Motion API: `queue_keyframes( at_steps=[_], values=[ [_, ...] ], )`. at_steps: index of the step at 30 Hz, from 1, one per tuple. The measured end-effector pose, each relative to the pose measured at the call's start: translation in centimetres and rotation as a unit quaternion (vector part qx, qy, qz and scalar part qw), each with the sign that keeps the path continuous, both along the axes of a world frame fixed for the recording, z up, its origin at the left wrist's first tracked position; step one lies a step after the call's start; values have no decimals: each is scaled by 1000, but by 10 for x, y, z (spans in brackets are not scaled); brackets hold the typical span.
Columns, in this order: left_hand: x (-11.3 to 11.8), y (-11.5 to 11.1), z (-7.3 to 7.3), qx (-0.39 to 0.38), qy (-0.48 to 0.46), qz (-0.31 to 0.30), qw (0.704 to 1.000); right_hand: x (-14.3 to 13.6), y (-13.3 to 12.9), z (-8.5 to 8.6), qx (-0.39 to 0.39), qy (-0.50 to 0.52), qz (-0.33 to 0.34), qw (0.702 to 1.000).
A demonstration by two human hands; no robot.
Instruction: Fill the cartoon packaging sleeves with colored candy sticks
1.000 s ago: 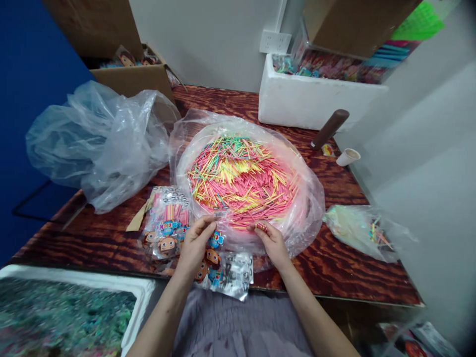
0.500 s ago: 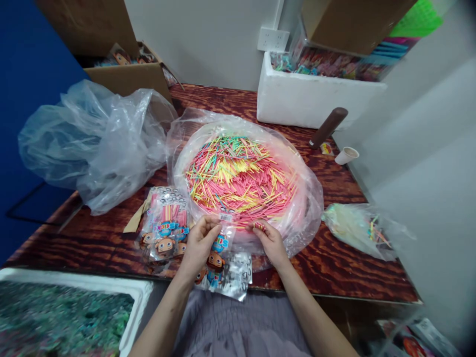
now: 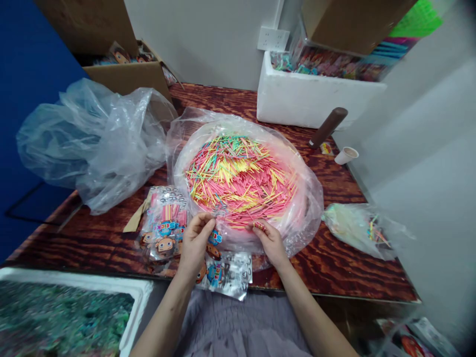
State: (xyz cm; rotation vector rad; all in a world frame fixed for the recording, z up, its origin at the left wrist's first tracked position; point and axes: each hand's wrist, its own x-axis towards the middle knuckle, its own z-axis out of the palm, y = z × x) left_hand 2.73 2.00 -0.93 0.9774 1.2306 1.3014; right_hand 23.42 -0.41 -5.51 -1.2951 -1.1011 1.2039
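Observation:
My left hand (image 3: 198,240) is closed on a small clear printed packet (image 3: 214,239) with a cartoon face and blue lettering. In my right hand (image 3: 269,239), the fingers are pinched round a few short pink and yellow sticks (image 3: 259,225). Both hands are at the near rim of a round, plastic-lined heap of thin coloured sticks (image 3: 241,181), mostly pink and yellow, with green at the far side. Left of my left hand lies a pile of packets (image 3: 166,225) with pink and yellow sticks inside. Flat packets (image 3: 228,275) lie at the table edge below my hands.
A crumpled clear bag (image 3: 111,134) and a cardboard box (image 3: 126,77) stand at the left. A white foam box (image 3: 316,96) is at the back, near a brown tube (image 3: 329,127) and a paper cup (image 3: 346,155). Another bag (image 3: 353,228) lies right.
My left hand has shifted slightly left and tilted the packet, whose top edge now leans away over the heap. My right hand stays almost where it was.

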Motion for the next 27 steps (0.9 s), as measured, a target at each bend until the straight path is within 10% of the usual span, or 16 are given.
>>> queue_keyframes(
  at_steps=[27],
  values=[
    [1, -4, 0, -28, 25, -54, 998, 14, 19, 18, 10, -95, 66, 993]
  ],
)
